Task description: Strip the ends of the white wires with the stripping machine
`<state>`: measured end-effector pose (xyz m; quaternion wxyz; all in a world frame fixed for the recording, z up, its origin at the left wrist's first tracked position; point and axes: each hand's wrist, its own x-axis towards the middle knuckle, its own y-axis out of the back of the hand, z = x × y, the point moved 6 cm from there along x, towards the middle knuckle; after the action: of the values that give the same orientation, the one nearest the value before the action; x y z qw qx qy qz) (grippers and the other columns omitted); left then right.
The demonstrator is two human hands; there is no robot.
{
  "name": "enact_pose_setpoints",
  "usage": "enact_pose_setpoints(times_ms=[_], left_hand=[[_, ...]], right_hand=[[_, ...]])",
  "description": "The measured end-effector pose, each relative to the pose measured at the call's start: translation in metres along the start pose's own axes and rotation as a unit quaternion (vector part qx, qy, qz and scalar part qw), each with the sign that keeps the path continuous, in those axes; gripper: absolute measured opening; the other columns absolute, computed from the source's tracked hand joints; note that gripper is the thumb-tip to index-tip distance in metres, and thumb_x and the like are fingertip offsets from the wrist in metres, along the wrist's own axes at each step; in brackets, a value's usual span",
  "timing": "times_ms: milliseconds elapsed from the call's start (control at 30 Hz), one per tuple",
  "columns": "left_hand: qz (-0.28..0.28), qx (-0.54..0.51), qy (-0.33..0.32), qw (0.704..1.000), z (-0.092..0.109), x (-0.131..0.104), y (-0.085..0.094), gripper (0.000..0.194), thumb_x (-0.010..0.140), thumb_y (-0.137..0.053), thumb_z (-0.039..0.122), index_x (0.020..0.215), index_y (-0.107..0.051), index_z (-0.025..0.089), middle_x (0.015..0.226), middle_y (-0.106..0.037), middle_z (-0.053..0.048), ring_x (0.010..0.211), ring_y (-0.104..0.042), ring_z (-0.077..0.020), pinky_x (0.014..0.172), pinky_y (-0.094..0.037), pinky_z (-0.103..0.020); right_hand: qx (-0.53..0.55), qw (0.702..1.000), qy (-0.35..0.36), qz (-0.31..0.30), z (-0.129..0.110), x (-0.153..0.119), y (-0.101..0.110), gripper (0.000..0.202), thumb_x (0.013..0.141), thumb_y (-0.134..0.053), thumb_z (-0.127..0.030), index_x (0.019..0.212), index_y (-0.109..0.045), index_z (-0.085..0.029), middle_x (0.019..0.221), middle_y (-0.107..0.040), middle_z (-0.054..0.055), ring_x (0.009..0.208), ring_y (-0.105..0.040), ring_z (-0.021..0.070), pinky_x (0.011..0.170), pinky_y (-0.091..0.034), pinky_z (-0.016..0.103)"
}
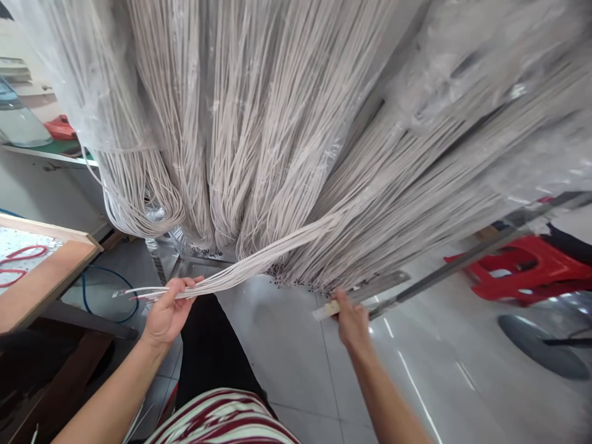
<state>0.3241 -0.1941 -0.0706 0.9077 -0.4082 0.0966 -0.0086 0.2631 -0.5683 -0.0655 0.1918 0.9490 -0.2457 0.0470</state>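
My left hand (169, 311) is closed around a bundle of thin white cables (259, 256) close to their ends. The loose tips (123, 293) stick out past my thumb to the left, and small connectors seem to show there. From my hand the bundle runs up and right into a large mass of similar cables (398, 203). My right hand (352, 320) is closed on a flat metal strip (382, 283) with a small yellowish patch, just below the dark tips of the hanging cables. Whether the strip is loose or part of the rack, I cannot tell.
Several plastic-wrapped cable bundles (240, 123) hang ahead. A metal bar (430, 268) slants along the right, with a red plastic stool (527, 268) beyond. At left are a wood-edged tray (50, 277) with red-handled scissors or similar (21, 256), a blue cord (86, 296) and a shelf (46, 154).
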Motion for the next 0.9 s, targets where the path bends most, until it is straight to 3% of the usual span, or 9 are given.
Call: enact_pose_setpoints(times_ms=[67, 167, 267, 367, 433, 500, 600, 700, 900], left_hand=[[0.027, -0.039, 0.027, 0.998, -0.004, -0.01, 0.015, 0.022, 0.076, -0.057, 0.027, 0.057, -0.055, 0.016, 0.074, -0.066, -0.003, 0.103, -0.055, -0.0237, 0.092, -0.041, -0.038], [0.109, -0.097, 0.046, 0.988, -0.014, -0.028, 0.04, 0.036, 0.087, -0.039, 0.025, 0.054, -0.053, 0.015, 0.072, -0.067, -0.003, 0.099, -0.059, -0.0236, 0.091, -0.041, -0.048], [0.172, -0.07, 0.085, 0.979, -0.029, -0.05, 0.062, 0.046, 0.09, -0.028, 0.019, 0.048, -0.047, 0.014, 0.066, -0.067, -0.005, 0.092, -0.063, -0.0205, 0.087, -0.046, -0.045], [0.14, -0.02, 0.159, 0.977, -0.049, -0.076, 0.069, 0.043, 0.089, -0.031, 0.018, 0.049, -0.048, 0.014, 0.066, -0.066, -0.006, 0.096, -0.062, -0.0231, 0.083, -0.049, -0.044], [0.132, 0.007, 0.197, 0.971, -0.059, -0.094, 0.074, 0.037, 0.088, -0.037, 0.017, 0.053, -0.05, 0.013, 0.078, -0.068, -0.008, 0.097, -0.062, -0.0249, 0.081, -0.05, -0.044], [0.147, 0.042, 0.228, 0.962, -0.062, -0.109, 0.084, 0.03, 0.085, -0.043, 0.017, 0.056, -0.052, 0.012, 0.094, -0.068, -0.012, 0.094, -0.063, -0.0261, 0.078, -0.052, -0.041], [0.184, 0.1, 0.253, 0.944, -0.056, -0.125, 0.105, 0.018, 0.081, -0.051, 0.017, 0.065, -0.056, 0.012, 0.096, -0.068, -0.014, 0.082, -0.067, -0.0252, 0.067, -0.056, -0.036], [0.207, 0.135, 0.255, 0.935, -0.043, -0.135, 0.126, 0.007, 0.079, -0.054, 0.015, 0.075, -0.058, 0.012, 0.092, -0.069, -0.013, 0.068, -0.069, -0.0214, 0.056, -0.057, -0.031], [0.261, 0.202, 0.263, 0.906, -0.03, -0.147, 0.146, 0.007, 0.074, -0.06, 0.015, 0.079, -0.062, 0.01, 0.088, -0.07, -0.015, 0.071, -0.068, -0.0216, 0.061, -0.057, -0.03]], right_hand=[[-0.024, 0.999, -0.004, 0.025, 0.016, -0.032, -0.016, 0.047, 0.081, -0.039, -0.05, 0.048, -0.05, -0.018, 0.034, -0.045, -0.001, 0.033, -0.041, 0.0145, 0.035, -0.028, 0.026], [-0.042, 0.999, 0.027, 0.008, 0.01, -0.069, -0.054, 0.042, 0.083, -0.037, -0.044, 0.056, -0.056, -0.017, 0.046, -0.057, 0.004, 0.046, -0.053, 0.0188, 0.045, -0.039, 0.029], [-0.035, 0.991, 0.099, -0.081, -0.021, -0.084, -0.102, 0.033, 0.085, -0.038, -0.039, 0.079, -0.062, -0.017, 0.081, -0.067, 0.009, 0.08, -0.06, 0.0214, 0.072, -0.045, 0.033], [-0.039, 0.966, 0.163, -0.198, -0.047, -0.083, -0.151, 0.022, 0.082, -0.048, -0.038, 0.077, -0.062, -0.022, 0.099, -0.065, 0.005, 0.098, -0.055, 0.0195, 0.087, -0.041, 0.033], [-0.059, 0.948, 0.174, -0.259, -0.046, -0.079, -0.177, 0.017, 0.08, -0.053, -0.036, 0.076, -0.062, -0.022, 0.105, -0.063, 0.003, 0.102, -0.053, 0.019, 0.09, -0.04, 0.034], [-0.096, 0.938, 0.152, -0.297, -0.028, -0.077, -0.191, 0.017, 0.082, -0.053, -0.033, 0.087, -0.062, -0.019, 0.104, -0.062, 0.004, 0.097, -0.055, 0.0194, 0.086, -0.043, 0.038], [-0.169, 0.93, 0.083, -0.317, 0.024, -0.082, -0.187, 0.028, 0.084, -0.052, -0.029, 0.109, -0.053, -0.016, 0.108, -0.056, 0.007, 0.091, -0.057, 0.0202, 0.075, -0.048, 0.039], [-0.23, 0.913, 0.017, -0.336, 0.082, -0.1, -0.165, 0.028, 0.084, -0.053, -0.028, 0.11, -0.052, -0.019, 0.111, -0.054, 0.007, 0.093, -0.056, 0.02, 0.076, -0.048, 0.038], [-0.305, 0.864, -0.091, -0.39, 0.162, -0.132, -0.134, 0.029, 0.085, -0.05, -0.029, 0.111, -0.052, -0.016, 0.111, -0.055, 0.008, 0.091, -0.057, 0.0194, 0.075, -0.048, 0.04]])
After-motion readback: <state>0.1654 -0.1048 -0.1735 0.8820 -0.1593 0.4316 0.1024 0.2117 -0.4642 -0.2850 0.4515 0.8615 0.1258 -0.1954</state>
